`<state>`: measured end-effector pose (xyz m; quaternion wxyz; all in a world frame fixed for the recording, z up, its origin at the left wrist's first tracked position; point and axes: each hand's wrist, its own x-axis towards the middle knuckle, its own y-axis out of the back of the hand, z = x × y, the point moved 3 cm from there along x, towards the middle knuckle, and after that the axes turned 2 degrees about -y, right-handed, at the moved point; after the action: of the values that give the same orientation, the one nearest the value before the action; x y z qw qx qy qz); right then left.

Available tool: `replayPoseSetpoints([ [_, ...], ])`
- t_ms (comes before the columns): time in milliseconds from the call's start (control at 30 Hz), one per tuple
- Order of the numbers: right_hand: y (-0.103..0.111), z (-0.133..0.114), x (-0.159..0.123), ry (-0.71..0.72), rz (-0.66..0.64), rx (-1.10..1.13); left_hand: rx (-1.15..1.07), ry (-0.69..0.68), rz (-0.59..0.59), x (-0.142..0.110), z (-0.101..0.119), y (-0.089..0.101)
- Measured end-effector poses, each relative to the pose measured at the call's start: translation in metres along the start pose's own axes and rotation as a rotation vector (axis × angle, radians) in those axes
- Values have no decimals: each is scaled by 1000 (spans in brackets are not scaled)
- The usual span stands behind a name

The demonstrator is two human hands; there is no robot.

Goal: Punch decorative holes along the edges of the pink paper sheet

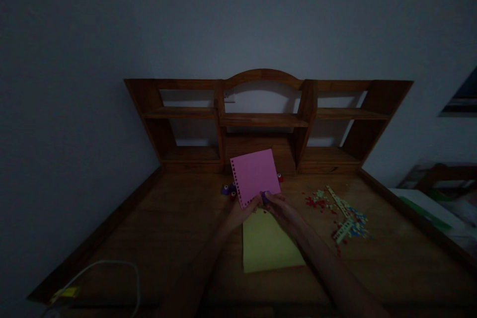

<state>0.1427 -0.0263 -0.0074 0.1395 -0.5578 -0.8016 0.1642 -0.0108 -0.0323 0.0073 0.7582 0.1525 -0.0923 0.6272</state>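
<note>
We have left hand point(248, 211) and right hand point(280, 205) nearly together: left pinching lower edge of pink sheet point(255, 176), right clamped on purple tool point(265, 197) at that edge. Sheet stretches away from hands, above tabletop point(179, 218); tool nearer right.

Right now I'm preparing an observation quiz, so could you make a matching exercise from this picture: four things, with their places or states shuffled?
1. Pink sheet
2. Yellow paper
3. Cable
4. Small bits

A. Scattered at the right
B. Curving at the lower left
C. Has holes along its left edge
D. Lying flat in the lower middle

Pairs: 1-C, 2-D, 3-B, 4-A
</note>
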Motion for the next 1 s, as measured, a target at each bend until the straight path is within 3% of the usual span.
replayPoseSetpoints([
  [267,4,3,2,-10,38,-7,-11,2,17,-3,7,1],
  [633,-1,-3,-2,-5,34,-3,-3,-5,3,-1,-1,-2],
  [1000,8,3,2,-47,77,31,-12,-33,-13,-5,14,-6],
])
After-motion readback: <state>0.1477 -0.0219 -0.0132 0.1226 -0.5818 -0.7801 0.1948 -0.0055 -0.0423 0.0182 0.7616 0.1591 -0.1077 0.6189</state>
